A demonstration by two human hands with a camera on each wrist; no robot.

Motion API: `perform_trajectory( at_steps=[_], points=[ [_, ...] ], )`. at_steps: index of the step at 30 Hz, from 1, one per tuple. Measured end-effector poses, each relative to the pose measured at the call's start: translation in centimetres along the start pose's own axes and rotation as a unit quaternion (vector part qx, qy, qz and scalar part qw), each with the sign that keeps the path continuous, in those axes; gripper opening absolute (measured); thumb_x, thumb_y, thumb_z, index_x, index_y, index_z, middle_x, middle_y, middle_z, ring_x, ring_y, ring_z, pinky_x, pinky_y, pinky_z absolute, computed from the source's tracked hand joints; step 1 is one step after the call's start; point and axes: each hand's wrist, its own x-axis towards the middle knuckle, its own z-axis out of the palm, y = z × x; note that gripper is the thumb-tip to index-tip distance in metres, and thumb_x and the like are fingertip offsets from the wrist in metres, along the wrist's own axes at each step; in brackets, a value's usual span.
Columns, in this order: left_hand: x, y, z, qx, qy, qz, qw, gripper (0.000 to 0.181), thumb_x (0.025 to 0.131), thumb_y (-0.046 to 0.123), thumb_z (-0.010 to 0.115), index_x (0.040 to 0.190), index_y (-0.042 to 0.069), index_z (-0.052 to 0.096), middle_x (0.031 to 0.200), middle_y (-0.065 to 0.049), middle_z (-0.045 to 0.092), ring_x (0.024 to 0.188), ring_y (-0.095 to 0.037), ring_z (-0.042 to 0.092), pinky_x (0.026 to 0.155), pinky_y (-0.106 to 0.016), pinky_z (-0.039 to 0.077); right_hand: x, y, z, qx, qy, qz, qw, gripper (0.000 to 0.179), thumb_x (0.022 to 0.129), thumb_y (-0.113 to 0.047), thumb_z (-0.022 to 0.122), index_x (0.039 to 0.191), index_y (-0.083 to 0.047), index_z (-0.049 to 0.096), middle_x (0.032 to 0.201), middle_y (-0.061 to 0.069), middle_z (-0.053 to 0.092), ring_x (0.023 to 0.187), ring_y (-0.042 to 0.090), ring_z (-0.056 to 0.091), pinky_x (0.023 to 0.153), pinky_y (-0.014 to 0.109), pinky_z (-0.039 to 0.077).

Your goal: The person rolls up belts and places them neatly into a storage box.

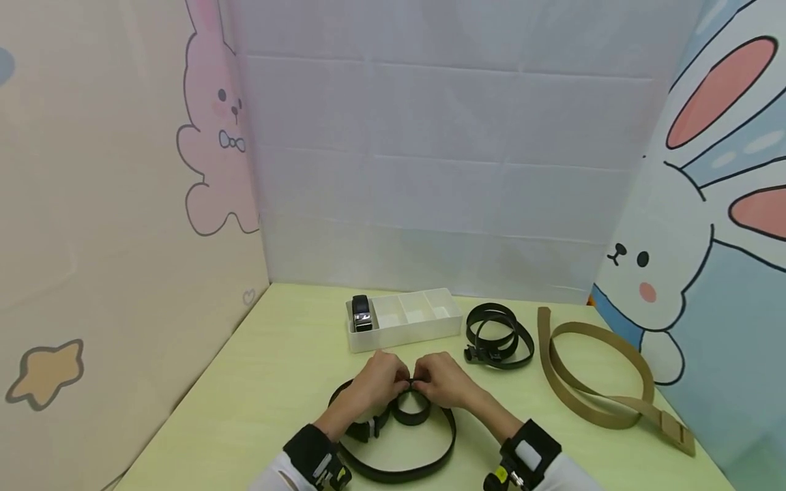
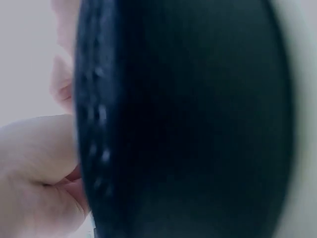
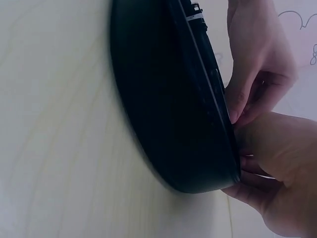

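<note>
A black belt (image 1: 402,475) lies on the table in a wide loop, with a small coil (image 1: 411,416) at its far end. My left hand (image 1: 377,382) and right hand (image 1: 447,382) meet there, thumbs and fingertips pinching the top of the coil from either side. The belt's buckle (image 1: 366,429) sits beside my left wrist, partly covered by it. The near part of the belt (image 2: 198,114) fills most of the left wrist view. In the right wrist view the belt's broad strap (image 3: 168,109) stands on edge, and both hands' fingertips are right at its end.
Behind the hands stands a white compartment box (image 1: 408,335), a rolled black belt (image 1: 361,310) with a silver buckle in its left section. To the right lie a loosely coiled black belt (image 1: 522,358) and a tan webbing belt (image 1: 632,354). Printed curtains (image 1: 430,170) enclose the table.
</note>
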Motion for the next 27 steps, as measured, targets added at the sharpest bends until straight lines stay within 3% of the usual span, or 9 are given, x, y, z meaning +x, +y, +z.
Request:
perform_trajectory(
  at_steps=[1, 6, 12, 15, 18, 21, 24, 27],
  points=[
    [-0.4, 0.1, -0.2, 0.003, -0.005, 0.000, 1.0000, 0.002, 0.098, 0.007, 0.087, 0.098, 0.007, 0.089, 0.090, -0.006, 0.084, 0.078, -0.009, 0.072, 0.069, -0.021, 0.055, -0.1, 0.0, 0.0, -0.004, 0.002, -0.002, 1.0000, 0.013, 0.098, -0.006, 0.083, 0.087, -0.011, 0.079, 0.081, -0.002, 0.077, 0.070, -0.002, 0.061, 0.067, 0.022, 0.051],
    [-3.6, 0.8, -2.0, -0.006, -0.030, 0.001, 0.9995, 0.024, 0.098, 0.020, 0.089, 0.117, 0.005, 0.086, 0.111, -0.010, 0.082, 0.095, -0.019, 0.076, 0.078, -0.025, 0.059, -1.0, 0.4, -0.4, -0.026, 0.013, 0.006, 0.9995, 0.015, 0.095, -0.004, 0.084, 0.084, -0.011, 0.078, 0.078, -0.002, 0.075, 0.069, -0.001, 0.059, 0.065, 0.022, 0.049],
    [-7.7, 1.2, -4.5, 0.006, -0.112, 0.011, 0.9936, 0.030, 0.090, 0.026, 0.097, 0.115, 0.012, 0.086, 0.111, 0.000, 0.084, 0.100, -0.011, 0.076, 0.082, -0.025, 0.061, -2.0, 0.9, -1.3, -0.034, 0.013, 0.020, 0.9991, 0.015, 0.095, -0.005, 0.084, 0.083, -0.012, 0.078, 0.077, -0.005, 0.074, 0.069, -0.002, 0.057, 0.067, 0.023, 0.047],
    [-8.8, 1.0, -4.9, 0.027, -0.130, 0.034, 0.9906, 0.023, 0.089, 0.019, 0.097, 0.110, 0.016, 0.087, 0.107, 0.008, 0.084, 0.097, -0.002, 0.074, 0.083, -0.023, 0.061, -2.3, 1.0, -1.7, -0.026, 0.009, 0.021, 0.9994, 0.016, 0.095, -0.005, 0.084, 0.083, -0.012, 0.078, 0.077, -0.004, 0.074, 0.069, -0.003, 0.056, 0.066, 0.023, 0.047],
    [-8.9, 0.3, -4.6, 0.024, -0.119, 0.050, 0.9914, 0.013, 0.091, 0.013, 0.095, 0.098, 0.020, 0.087, 0.096, 0.013, 0.082, 0.088, 0.006, 0.068, 0.078, -0.019, 0.058, -2.7, 1.1, -1.9, -0.013, 0.002, 0.023, 0.9996, 0.016, 0.095, -0.004, 0.084, 0.083, -0.012, 0.078, 0.077, -0.004, 0.075, 0.068, -0.004, 0.055, 0.066, 0.022, 0.048],
    [-8.2, -0.4, -4.1, 0.015, -0.103, 0.050, 0.9934, 0.014, 0.093, 0.012, 0.093, 0.088, 0.020, 0.084, 0.084, 0.015, 0.078, 0.075, 0.010, 0.057, 0.070, -0.016, 0.052, -3.0, 1.1, -1.9, -0.004, -0.004, 0.025, 0.9997, 0.016, 0.096, -0.005, 0.084, 0.083, -0.012, 0.079, 0.076, -0.005, 0.075, 0.068, -0.006, 0.056, 0.065, 0.021, 0.049],
    [-6.7, -1.1, -3.3, 0.017, -0.082, 0.043, 0.9956, 0.015, 0.095, 0.011, 0.091, 0.085, 0.018, 0.082, 0.077, 0.013, 0.076, 0.066, 0.008, 0.050, 0.064, -0.015, 0.047, -3.3, 1.0, -1.9, 0.007, -0.013, 0.031, 0.9994, 0.016, 0.096, -0.005, 0.084, 0.083, -0.012, 0.078, 0.076, -0.006, 0.076, 0.067, -0.006, 0.056, 0.064, 0.021, 0.049],
    [-4.7, -1.6, -2.4, 0.030, -0.062, 0.041, 0.9967, 0.014, 0.096, 0.011, 0.091, 0.085, 0.016, 0.083, 0.077, 0.011, 0.077, 0.066, 0.007, 0.051, 0.063, -0.016, 0.046, -3.4, 0.7, -1.9, 0.021, -0.018, 0.033, 0.9991, 0.017, 0.096, -0.003, 0.084, 0.082, -0.012, 0.078, 0.075, -0.006, 0.075, 0.066, -0.007, 0.055, 0.064, 0.020, 0.048]
  ],
)
